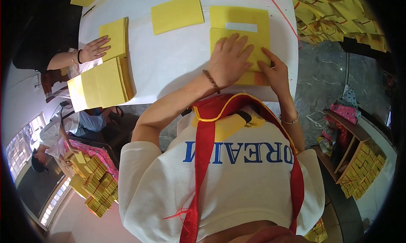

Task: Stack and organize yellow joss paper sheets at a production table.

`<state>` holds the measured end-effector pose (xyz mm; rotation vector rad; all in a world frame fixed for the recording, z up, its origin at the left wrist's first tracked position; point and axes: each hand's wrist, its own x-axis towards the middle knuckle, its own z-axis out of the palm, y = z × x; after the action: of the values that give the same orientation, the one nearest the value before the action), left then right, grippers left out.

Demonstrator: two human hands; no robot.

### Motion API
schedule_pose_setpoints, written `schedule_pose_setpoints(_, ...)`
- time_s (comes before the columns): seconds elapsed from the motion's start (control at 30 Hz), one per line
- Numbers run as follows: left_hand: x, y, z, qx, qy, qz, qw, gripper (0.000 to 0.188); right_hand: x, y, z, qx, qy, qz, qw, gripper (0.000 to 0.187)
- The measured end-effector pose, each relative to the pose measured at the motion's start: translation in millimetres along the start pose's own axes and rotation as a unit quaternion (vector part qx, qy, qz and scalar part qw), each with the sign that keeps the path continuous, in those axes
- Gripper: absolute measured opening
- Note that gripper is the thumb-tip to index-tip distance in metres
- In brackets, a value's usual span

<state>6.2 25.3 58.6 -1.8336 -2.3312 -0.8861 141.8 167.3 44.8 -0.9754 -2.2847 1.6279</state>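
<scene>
A yellow paper sheet or envelope (220,16) lies on the white table in front of me, with a pale strip (241,27) across it. A yellow fold or second piece covers its lower part. My left hand (230,59) rests flat on that piece, fingers spread. At its right edge is my right hand (275,71), thumb and forefinger apart and touching the paper; its other fingers are partly hidden. Below, another yellow edge with an orange patch (260,78) shows near the table's front. A separate yellow piece (177,14) lies to the left.
Yellow stacks (101,84) stand at the table's left, where another person's hand (95,48) rests on one. A red cord (281,12) runs along the right side. Yellow bundles (338,12) are piled at far right. Another person (63,131) sits at lower left beside more bundles.
</scene>
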Motion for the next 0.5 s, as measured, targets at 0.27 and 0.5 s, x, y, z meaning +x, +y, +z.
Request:
schedule_pose_setpoints(0.27,-12,-5,19,0.032,-0.051,-0.017,0.998,0.051,-8,-20,10,-0.300,0.092,-0.095,0.945,0.054)
schedule_pose_setpoints(0.5,-10,-21,28,-0.087,-0.097,-0.090,0.987,0.049,-9,-2,50,-0.320,-0.023,-0.325,0.890,0.063)
